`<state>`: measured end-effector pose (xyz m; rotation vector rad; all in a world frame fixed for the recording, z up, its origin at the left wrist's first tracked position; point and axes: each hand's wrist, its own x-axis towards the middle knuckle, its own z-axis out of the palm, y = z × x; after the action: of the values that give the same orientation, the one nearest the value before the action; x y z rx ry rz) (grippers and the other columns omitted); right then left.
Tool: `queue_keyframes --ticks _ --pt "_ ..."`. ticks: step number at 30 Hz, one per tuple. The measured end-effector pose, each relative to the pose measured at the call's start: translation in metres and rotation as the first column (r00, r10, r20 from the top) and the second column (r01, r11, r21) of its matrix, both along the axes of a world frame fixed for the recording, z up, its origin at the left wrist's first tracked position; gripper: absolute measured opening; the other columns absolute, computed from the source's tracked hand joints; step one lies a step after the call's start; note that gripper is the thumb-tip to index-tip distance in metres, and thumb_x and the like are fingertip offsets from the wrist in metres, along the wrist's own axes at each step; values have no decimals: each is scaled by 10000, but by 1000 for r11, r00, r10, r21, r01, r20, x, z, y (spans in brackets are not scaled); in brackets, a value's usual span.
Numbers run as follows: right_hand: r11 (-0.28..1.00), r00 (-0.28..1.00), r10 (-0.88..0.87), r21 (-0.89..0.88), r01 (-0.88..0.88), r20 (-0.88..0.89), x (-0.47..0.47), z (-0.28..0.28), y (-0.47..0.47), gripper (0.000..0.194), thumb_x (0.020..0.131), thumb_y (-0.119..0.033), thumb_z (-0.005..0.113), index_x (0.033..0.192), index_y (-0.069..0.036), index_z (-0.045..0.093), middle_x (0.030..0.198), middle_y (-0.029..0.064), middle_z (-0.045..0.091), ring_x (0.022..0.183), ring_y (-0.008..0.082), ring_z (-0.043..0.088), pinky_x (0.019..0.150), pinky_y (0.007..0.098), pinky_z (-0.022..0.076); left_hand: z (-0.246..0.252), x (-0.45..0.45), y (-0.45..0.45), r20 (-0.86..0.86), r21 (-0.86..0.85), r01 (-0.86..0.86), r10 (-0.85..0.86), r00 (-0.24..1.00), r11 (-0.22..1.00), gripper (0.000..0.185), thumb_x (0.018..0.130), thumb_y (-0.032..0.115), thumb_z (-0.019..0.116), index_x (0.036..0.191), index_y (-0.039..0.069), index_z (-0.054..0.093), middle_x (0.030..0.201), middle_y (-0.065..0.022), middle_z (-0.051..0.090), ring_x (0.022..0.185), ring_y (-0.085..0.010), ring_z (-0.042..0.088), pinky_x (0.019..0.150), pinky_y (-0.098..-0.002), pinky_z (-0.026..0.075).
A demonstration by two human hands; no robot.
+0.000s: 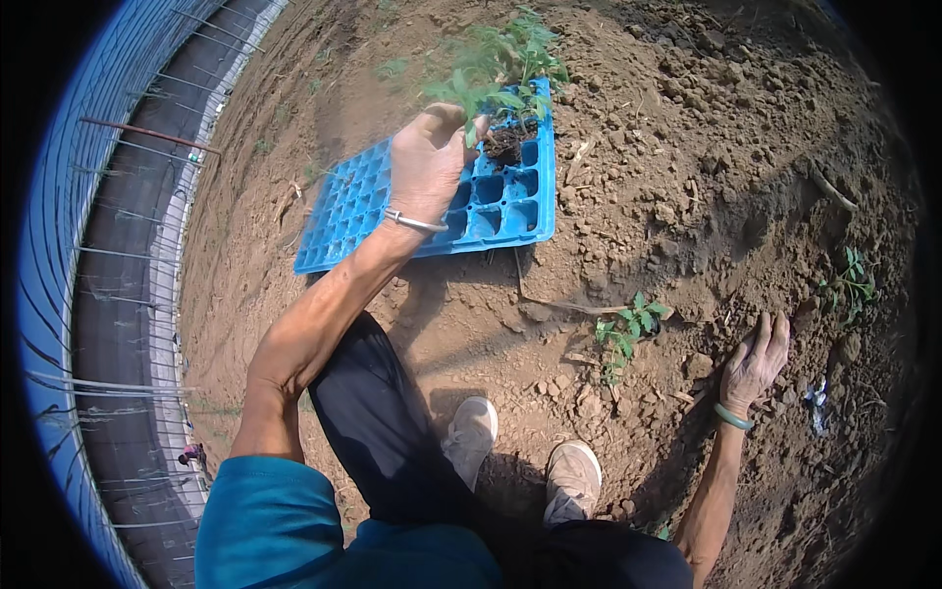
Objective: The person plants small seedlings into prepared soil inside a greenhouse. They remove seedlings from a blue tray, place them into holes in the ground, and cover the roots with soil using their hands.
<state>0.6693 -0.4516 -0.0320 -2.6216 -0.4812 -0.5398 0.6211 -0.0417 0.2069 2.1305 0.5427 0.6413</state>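
Observation:
My left hand is over the blue plastic seedling tray, its fingers closed on a green seedling near a dark root plug. More leafy seedlings stand at the tray's far end, while many of its cells hold no plant. My right hand rests on the loose soil at the right, fingers bent down against it; whether anything lies under them is hidden. Between the hands a small seedling lies low on the ground. Another young plant stands beyond my right hand.
Cloddy brown soil spreads around, with dry stalks and a thin stem. My shoes are below the tray. A scrap of shiny film lies at the right. Along the left run a dark strip and metal rods; a person is far off.

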Motion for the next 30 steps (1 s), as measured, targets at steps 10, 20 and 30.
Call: queue_keyframes --ticks 10,20,30 --pt "987 998 40 158 -31 -57 4 24 -4 476 778 31 564 1247 -46 531 1344 181 461 1272 364 419 1054 465 344 2 26 -57 65 -145 366 -361 930 919 214 875 48 670 1077 7 616 1045 -85 662 954 -135 637 864 -271 526" --pt "953 952 -300 34 302 -53 -70 81 -203 281 777 -11 611 1056 -35 633 1106 127 628 1096 308 562 984 403 428 -13 92 -235 103 -262 741 -745 659 619 228 856 46 693 1075 25 632 1002 -45 673 928 -101 624 839 -231 513" --pt "671 631 -721 -58 739 -285 -59 45 -331 335 853 -125 485 1137 14 594 1123 242 602 1047 367 582 934 421 452 -37 121 -349 -27 -273 851 -887 460 449 171 855 132 720 980 30 663 903 0 676 808 -37 598 726 -187 482"
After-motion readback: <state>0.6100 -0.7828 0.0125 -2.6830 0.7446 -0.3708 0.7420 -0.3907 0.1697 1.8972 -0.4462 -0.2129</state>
